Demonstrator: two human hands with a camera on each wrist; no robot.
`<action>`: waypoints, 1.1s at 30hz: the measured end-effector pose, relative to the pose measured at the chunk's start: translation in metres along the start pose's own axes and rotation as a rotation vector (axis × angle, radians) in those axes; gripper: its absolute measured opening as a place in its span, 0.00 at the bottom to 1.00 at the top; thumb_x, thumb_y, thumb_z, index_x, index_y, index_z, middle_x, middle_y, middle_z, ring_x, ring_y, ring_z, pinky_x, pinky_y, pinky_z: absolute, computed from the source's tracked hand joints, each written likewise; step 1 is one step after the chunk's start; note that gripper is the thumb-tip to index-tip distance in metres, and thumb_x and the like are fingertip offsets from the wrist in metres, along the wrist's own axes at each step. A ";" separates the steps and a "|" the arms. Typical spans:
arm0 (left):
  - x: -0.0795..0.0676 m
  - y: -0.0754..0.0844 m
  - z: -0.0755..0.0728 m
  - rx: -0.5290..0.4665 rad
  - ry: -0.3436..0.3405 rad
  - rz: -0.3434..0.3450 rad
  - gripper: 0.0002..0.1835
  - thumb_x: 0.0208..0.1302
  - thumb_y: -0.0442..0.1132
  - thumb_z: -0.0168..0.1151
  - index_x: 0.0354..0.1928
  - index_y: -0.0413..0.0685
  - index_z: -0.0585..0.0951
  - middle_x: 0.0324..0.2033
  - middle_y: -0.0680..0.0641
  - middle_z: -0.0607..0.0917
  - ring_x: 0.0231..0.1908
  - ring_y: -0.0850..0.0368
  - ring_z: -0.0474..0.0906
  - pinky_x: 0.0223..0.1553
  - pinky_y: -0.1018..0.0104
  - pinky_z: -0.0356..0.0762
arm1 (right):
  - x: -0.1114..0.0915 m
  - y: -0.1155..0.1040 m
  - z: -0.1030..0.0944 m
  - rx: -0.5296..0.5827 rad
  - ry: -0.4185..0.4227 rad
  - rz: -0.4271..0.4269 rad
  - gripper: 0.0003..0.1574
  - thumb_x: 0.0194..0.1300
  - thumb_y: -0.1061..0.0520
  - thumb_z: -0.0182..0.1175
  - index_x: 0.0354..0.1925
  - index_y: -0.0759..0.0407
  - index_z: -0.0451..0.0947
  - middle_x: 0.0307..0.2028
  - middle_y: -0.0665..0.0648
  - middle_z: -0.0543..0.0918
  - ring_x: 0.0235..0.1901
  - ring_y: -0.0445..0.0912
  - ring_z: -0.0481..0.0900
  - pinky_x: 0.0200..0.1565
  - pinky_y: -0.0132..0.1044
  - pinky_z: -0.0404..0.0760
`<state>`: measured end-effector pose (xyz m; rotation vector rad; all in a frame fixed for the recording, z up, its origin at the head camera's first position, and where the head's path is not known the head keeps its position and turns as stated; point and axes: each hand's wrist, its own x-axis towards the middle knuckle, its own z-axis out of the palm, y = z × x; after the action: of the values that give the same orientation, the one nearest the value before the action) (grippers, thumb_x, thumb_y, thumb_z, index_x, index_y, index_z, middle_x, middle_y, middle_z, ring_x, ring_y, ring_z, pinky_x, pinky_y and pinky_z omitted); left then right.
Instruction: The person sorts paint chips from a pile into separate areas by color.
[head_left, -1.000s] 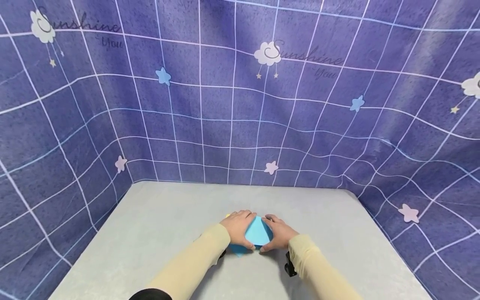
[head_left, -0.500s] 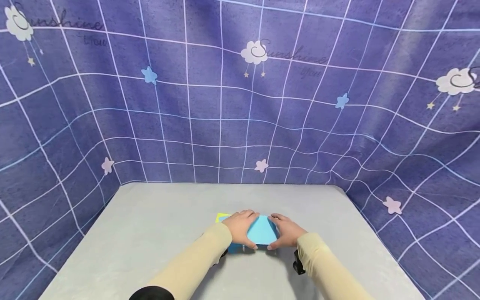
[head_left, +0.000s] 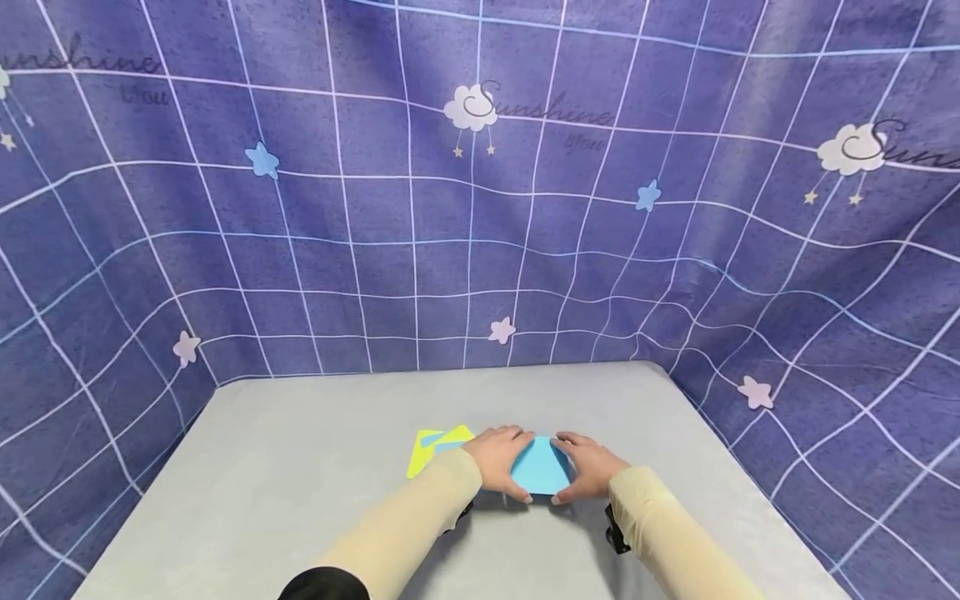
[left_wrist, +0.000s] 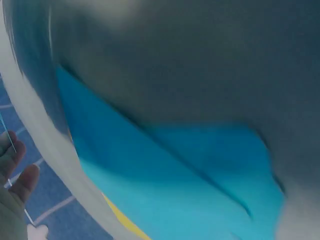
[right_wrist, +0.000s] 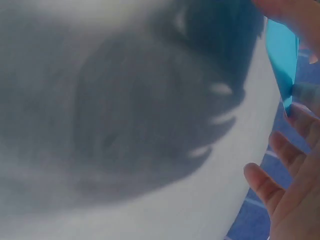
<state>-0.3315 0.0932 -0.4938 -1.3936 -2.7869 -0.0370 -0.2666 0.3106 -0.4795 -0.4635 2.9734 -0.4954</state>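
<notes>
The left hand (head_left: 501, 460) and right hand (head_left: 591, 468), fingers spread, hold a light-blue, four-sided papery sheet (head_left: 542, 467); flat yellow-and-blue pieces (head_left: 418, 457) lie left of it.

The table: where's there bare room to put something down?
Bare patches on the table: left of the yellow-and-blue pieces, right of the right hand, and between the blue sheet and starry cloth. It's crowded in the middle, where the right hand and left hand hold the sheet beside the pieces.

Between left hand (head_left: 495, 458) and right hand (head_left: 594, 470): light-blue trapezoidal sheet (head_left: 542, 467), smooth, matt, paper-like. Beyond: violet gridded curtain (head_left: 442, 271), rippled, cloth-like.
</notes>
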 end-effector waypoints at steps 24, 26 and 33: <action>0.007 0.013 0.016 -0.008 -0.078 -0.018 0.59 0.39 0.80 0.62 0.74 0.64 0.57 0.68 0.47 0.65 0.66 0.51 0.63 0.66 0.53 0.60 | -0.005 0.006 0.017 -0.013 -0.022 0.079 0.59 0.37 0.32 0.73 0.66 0.54 0.69 0.64 0.64 0.66 0.60 0.64 0.66 0.48 0.70 0.67; 0.006 0.004 0.015 0.007 -0.069 -0.031 0.60 0.38 0.80 0.62 0.74 0.64 0.57 0.69 0.47 0.65 0.67 0.50 0.61 0.66 0.51 0.60 | -0.001 -0.001 0.014 -0.007 -0.014 0.074 0.58 0.39 0.33 0.73 0.66 0.53 0.69 0.64 0.64 0.65 0.60 0.65 0.65 0.49 0.70 0.67; -0.014 -0.027 0.005 0.014 -0.072 -0.153 0.58 0.41 0.78 0.62 0.73 0.61 0.59 0.68 0.44 0.66 0.67 0.48 0.62 0.65 0.49 0.60 | 0.014 -0.017 0.014 -0.006 -0.016 0.045 0.53 0.49 0.34 0.70 0.68 0.54 0.66 0.65 0.65 0.64 0.63 0.64 0.63 0.54 0.69 0.64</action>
<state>-0.3448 0.0665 -0.4996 -1.1989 -2.9415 0.0299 -0.2729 0.2868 -0.4878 -0.3979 2.9636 -0.4771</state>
